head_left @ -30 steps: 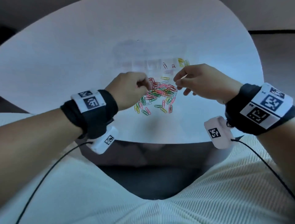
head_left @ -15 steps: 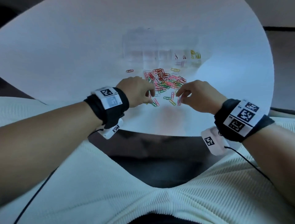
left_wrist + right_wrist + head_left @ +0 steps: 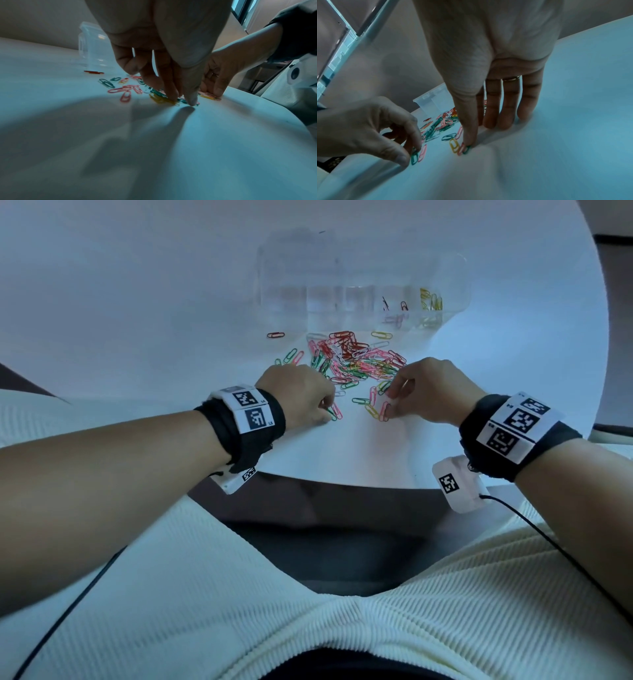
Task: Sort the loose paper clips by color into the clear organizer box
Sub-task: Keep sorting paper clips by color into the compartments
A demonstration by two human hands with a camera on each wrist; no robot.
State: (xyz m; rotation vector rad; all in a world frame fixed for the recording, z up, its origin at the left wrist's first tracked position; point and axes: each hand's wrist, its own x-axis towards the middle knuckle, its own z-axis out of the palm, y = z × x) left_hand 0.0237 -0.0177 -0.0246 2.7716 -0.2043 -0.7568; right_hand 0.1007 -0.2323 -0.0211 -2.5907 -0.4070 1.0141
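A heap of loose paper clips (image 3: 356, 359) in red, pink, green, yellow and white lies mid-table, in front of the clear organizer box (image 3: 342, 289). The box's right-hand cells hold several yellow clips (image 3: 431, 299) and a few others. At the heap's near edge my left hand (image 3: 327, 413) curls thumb and forefinger round a green clip (image 3: 414, 158) lying flat on the table. My right hand (image 3: 389, 405) has its fingers straight, tips on the table, and its thumb (image 3: 468, 140) presses down beside a pink clip (image 3: 385, 410) and a green one (image 3: 466, 149).
The round white table (image 3: 137, 320) ends just below my wrists, with my lap beneath. One red clip (image 3: 275, 335) lies apart to the left of the heap. A yellow clip (image 3: 453, 145) lies close to my right thumb. Cables run from both wrist cameras.
Both hands have come down from above the heap to its near edge, and their fingertips now touch the table and the clips there.
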